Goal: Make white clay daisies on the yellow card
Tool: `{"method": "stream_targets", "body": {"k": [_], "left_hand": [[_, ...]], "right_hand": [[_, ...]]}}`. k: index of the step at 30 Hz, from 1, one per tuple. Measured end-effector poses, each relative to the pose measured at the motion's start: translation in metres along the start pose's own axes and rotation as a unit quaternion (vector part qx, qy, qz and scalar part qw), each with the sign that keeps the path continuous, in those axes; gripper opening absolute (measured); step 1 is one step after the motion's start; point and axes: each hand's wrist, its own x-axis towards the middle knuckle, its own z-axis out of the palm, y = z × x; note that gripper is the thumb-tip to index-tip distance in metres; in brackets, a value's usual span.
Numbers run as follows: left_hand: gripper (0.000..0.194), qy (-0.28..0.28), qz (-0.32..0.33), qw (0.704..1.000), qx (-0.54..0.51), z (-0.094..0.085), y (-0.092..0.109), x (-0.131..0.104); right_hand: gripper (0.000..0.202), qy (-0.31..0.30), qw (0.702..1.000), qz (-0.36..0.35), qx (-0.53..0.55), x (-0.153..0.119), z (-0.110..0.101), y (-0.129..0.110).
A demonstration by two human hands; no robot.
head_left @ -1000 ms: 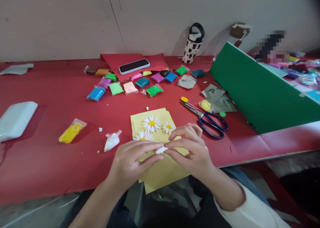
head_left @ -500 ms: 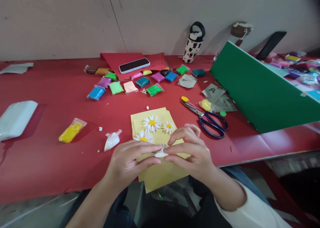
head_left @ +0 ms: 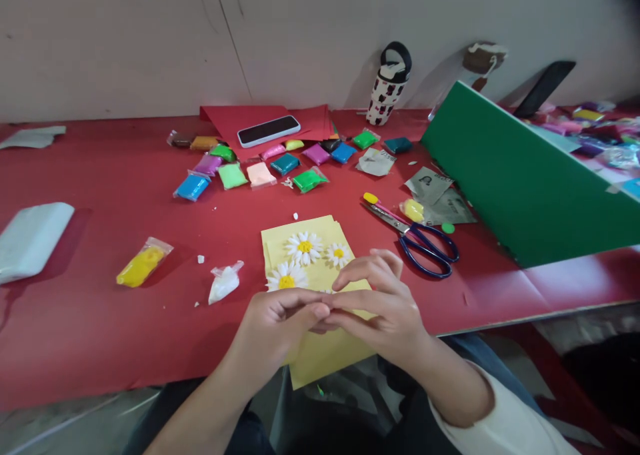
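Observation:
My left hand (head_left: 280,325) and my right hand (head_left: 385,308) meet at the fingertips over yellow paper sheets (head_left: 330,362). Both are closed in pinches, and whatever lies between the fingers is hidden. On the paper behind them are white flowers with yellow centres: a large one (head_left: 305,245), a small one (head_left: 338,254) and one at the left (head_left: 287,278), close to my left fingers. A packet of white clay (head_left: 224,283) lies left of the paper, with a yellow clay packet (head_left: 144,263) further left.
Scissors (head_left: 425,245) lie right of the paper. Several coloured clay packets (head_left: 285,164), a phone (head_left: 269,131) and a patterned tumbler (head_left: 387,95) stand or lie at the back. A green board (head_left: 525,182) leans at the right; a white packet (head_left: 35,240) is far left.
My left hand has turned and its thumb has moved up over the fingertips. The white piece seen between my fingers before is now hidden. More of the left flower shows.

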Motion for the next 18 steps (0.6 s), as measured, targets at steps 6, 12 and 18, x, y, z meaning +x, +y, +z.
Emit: {"method": "stream_targets", "body": {"k": [6, 12, 18], "left_hand": [[0.016, 0.017, -0.056, 0.992, -0.112, 0.0017, -0.001, 0.0014], [0.015, 0.009, -0.071, 0.988, -0.138, 0.0026, -0.0005, 0.0021], [0.015, 0.009, -0.069, 0.989, -0.129, 0.001, 0.0008, 0.0048]], "right_hand": [[0.004, 0.003, 1.0, 0.002, -0.022, -0.0002, 0.0013, 0.002], [0.006, 0.016, 0.999, -0.01, -0.034, 0.0014, 0.0016, 0.0008], [0.004, 0.001, 0.999, -0.019, -0.039, 0.0033, 0.0049, 0.0018]]}}
